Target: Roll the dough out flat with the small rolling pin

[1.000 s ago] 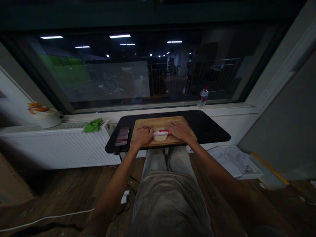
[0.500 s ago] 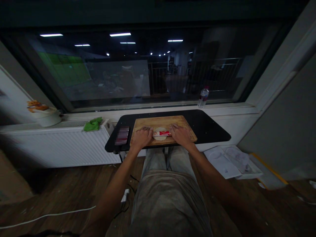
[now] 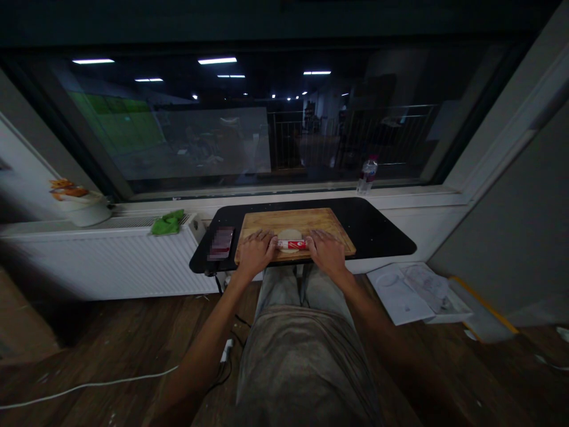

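Observation:
A red-and-white printed roll (image 3: 291, 244) lies crosswise over a flat, pale round of dough (image 3: 291, 235). The dough rests on a wooden cutting board (image 3: 311, 217). My left hand (image 3: 258, 252) holds the roll's left end, and my right hand (image 3: 327, 252) holds its right end. Both ends are hidden under my hands, while the printed middle shows between my thumbs. Dough is visible in front of the roll and a thin strip of it behind, on my side.
The board stands on a small black table (image 3: 377, 231), with a phone (image 3: 221, 244) at its left. A water bottle (image 3: 367, 176) is on the windowsill. A green cloth (image 3: 168, 222) and a white pot (image 3: 85, 209) sit above the radiator (image 3: 146, 267). Papers (image 3: 402, 290) lie at the right.
The roll has turned, so different print faces up, and it has shifted slightly toward me. My hands have moved with it, and more dough shows on the far side.

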Demonstrator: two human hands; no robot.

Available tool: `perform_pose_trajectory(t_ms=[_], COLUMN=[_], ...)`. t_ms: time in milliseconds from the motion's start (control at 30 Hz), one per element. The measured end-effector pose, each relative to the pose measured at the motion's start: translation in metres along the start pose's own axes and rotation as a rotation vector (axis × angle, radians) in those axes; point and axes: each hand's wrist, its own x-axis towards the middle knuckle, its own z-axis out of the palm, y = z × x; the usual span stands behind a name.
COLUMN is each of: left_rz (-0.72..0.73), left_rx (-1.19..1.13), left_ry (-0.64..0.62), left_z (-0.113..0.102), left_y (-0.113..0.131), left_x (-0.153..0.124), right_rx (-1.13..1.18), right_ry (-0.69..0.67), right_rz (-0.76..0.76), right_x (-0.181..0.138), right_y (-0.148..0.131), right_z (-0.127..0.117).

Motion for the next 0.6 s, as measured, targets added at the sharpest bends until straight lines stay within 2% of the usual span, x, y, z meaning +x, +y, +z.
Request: perform_pose_trajectory(t_ms=[267, 600], left_rz=[0.033, 0.032], left_rx=[0.003, -0.033], left_ry=[0.054, 0.05], left_z=[0.005, 0.004], left_y=[-0.001, 0.001], left_x=[-0.013, -0.023], right_rx=[0.004, 0.026], right_ry=[0.033, 0.116], right_rz=[-0.015, -0.041], right_x=[-0.011, -0.021], right_y=[0.001, 0.006], right_z=[0.006, 0.022])
